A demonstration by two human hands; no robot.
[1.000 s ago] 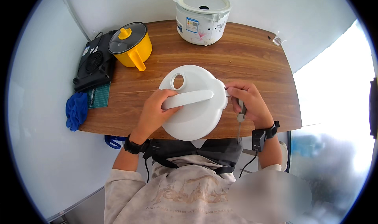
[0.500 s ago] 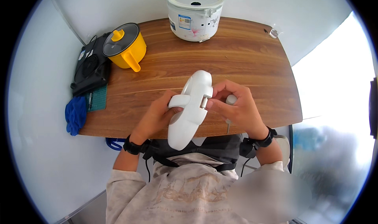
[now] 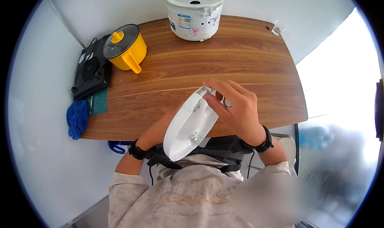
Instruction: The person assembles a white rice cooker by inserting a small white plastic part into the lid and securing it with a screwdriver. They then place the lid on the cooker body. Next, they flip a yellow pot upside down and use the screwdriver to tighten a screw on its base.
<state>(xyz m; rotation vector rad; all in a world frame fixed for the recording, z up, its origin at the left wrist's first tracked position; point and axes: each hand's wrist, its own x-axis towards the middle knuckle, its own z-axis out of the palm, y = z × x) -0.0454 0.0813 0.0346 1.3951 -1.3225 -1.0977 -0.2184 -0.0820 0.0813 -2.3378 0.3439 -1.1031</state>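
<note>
A white plastic cover (image 3: 173, 132), a long rounded shell, is tilted over the table's near edge. Its hollow inside faces up and right, showing small metal pieces. My left hand (image 3: 162, 123) grips it from behind, the fingers hidden by the shell. At the far end, the thumb and forefinger of my right hand (image 3: 239, 110) close on the cover beside a small slot. A screwdriver's pale round handle end (image 3: 227, 102) shows within my right hand; its shaft is out of sight.
A white rice cooker body (image 3: 194, 24) stands at the back of the wooden table (image 3: 256, 64). A yellow pot (image 3: 136, 52) with a glass lid sits left, beside a black portable stove (image 3: 82, 82). Blue cloth (image 3: 77, 120) and a green mat (image 3: 100, 102) lie at the left edge.
The cover has been turned so its hollow inside shows instead of its outside with the handle. My left fingers have gone behind it. The screwdriver shaft has dropped from sight.
</note>
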